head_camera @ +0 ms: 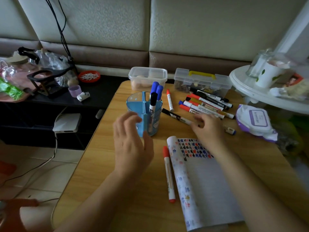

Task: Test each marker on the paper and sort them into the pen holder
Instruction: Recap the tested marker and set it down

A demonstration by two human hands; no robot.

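at ten o'clock from the paper [215, 185], the blue pen holder [145, 121] stands upright on the counter [107, 181]. two blue markers [157, 89] and a black-capped marker [153, 102] stand together in its compartment at about one o'clock, likely grouped there as already tested.

the left hand [132, 148] hovers at the holder's near side, fingers [129, 116] apart and loosely curved, thumb by the front wall. whether they touch it i cannot tell, but the pose reads as steadying the holder so it won't tip when a marker drops in.

the right hand [209, 131] reaches past the paper's twelve o'clock edge, where a long black marker [175, 116] lies flat on the counter. its fingers [199, 121] are curled at the marker's white end, too blurred to say whether they have closed on it.

at one o'clock a pile of markers [207, 104] lies waiting, probably untested. a red marker [168, 174] lies along the paper's rolled left edge (cap pointing away), close to hand. the paper's top rows are filled with small red, blue and black marks, so the next scribble likely belongs just below.
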